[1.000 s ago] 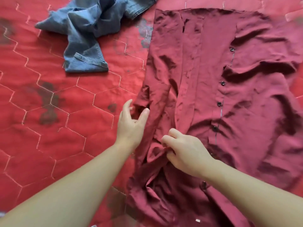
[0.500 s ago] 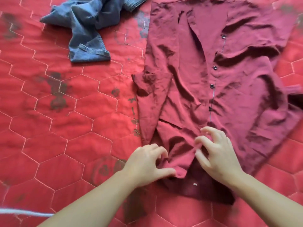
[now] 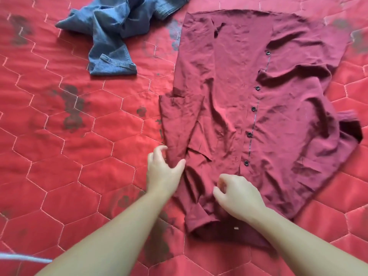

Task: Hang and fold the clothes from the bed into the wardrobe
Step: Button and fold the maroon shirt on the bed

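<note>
Red quilted bedspread (image 3: 59, 176) fills the view. On it lies a maroon shirt (image 3: 278, 116), buttons up, its left sleeve folded inward. Left hand (image 3: 162, 172) rests at the sleeve's edge, fingers loosely spread, thumb on cloth. Right hand (image 3: 237, 194) pinches fabric near the hem. Jeans (image 3: 111, 30) lie crumpled, far left.

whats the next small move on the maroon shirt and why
Probably smooth the folded-in sleeve flat with the left hand. It already lies along the maroon shirt but is creased, while the right hand rests near the cuff.
</note>
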Motion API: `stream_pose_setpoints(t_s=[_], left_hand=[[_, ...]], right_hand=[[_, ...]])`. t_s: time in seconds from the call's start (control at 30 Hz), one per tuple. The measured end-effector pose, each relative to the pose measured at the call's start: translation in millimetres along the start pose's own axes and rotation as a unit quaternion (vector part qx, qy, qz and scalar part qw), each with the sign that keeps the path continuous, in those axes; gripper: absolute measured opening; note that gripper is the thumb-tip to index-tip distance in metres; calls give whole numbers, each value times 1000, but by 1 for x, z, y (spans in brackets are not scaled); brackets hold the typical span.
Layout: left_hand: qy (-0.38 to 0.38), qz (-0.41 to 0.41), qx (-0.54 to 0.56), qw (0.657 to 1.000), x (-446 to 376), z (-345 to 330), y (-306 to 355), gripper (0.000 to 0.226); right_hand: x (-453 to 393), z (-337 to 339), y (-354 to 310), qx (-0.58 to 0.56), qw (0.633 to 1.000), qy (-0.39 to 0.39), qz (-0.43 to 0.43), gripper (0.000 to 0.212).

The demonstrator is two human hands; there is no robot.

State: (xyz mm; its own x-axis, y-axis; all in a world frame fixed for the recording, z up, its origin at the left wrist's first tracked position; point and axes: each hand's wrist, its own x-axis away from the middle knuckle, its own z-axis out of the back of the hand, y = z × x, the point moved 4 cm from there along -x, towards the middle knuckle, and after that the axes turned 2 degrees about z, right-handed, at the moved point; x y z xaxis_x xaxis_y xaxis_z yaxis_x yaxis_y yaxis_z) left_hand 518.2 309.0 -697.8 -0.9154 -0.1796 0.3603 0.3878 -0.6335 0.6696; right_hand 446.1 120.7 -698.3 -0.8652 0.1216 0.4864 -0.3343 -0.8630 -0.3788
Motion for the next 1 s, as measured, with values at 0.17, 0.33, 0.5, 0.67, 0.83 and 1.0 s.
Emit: stream_pose_setpoints(t_s=[0.17, 0.33, 0.5, 0.67, 0.83, 1.0], left_hand=[[3, 56, 43, 998, -21, -1, 1, 27], [14, -130, 16, 991, 14, 12, 3, 30], [-53, -233, -122, 963, 22, 4, -1, 47], [-100, -253, -197, 942, 23, 0, -7, 53], [-120, -268, -201, 934, 24, 0, -10, 60], [-110, -330, -267, 899, 26, -8, -14, 59]], right_hand=[[-9, 1, -3, -56, 997, 33, -40, 24], [-52, 25, -53, -289, 954, 73, -38, 40], [-112, 17, -89, -430, 887, 2, -167, 67], [-112, 51, -96, -279, 945, 173, -9, 22], [-89, 65, -57, -399, 870, 288, 2, 20], [-90, 38, 22, -385, 860, 249, -223, 37]])
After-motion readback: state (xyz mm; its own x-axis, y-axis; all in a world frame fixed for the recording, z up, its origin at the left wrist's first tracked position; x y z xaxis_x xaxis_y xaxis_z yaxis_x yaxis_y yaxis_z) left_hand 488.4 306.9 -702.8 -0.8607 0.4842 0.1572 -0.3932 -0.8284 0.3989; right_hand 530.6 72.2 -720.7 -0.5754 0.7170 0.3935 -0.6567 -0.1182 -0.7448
